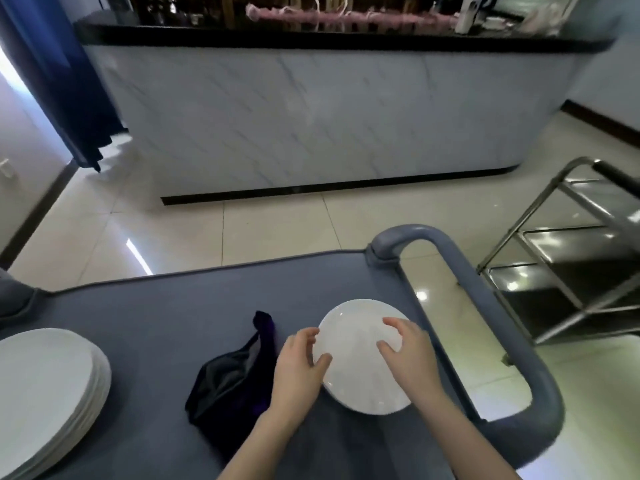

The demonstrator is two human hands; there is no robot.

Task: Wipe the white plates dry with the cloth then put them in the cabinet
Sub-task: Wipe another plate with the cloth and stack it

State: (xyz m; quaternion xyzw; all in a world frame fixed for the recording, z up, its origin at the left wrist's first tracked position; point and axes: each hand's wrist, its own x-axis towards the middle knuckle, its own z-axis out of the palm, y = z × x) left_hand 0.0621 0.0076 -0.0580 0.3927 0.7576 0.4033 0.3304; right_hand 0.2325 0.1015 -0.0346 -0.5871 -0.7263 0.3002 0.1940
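Forearms (446,434) come up from the bottom edge onto the grey counter (173,313), which is the top of a cart. At far left a stack of white plates (45,393) sits partly cut off by the edge. The dark cloth (228,382) lies crumpled and unheld just beside the left grip (298,368), which pinches the left rim of a white plate (356,358), thumb on top. The right grip (405,351) curls over the plate's right side. The plate sits low at the counter's right end, beside the cart's looped handle (485,306), with a steel trolley (571,244) well apart on the right.

With the cloth down and both grips on the plate, this looks like the handover from wiping to carrying. The next move needs a level two-handed lift clear of the handle.

Whether the plate is lifted or resting, dry or wet, single or stacked is unclear. The right fingertips are hidden, and I can make out no cabinet.
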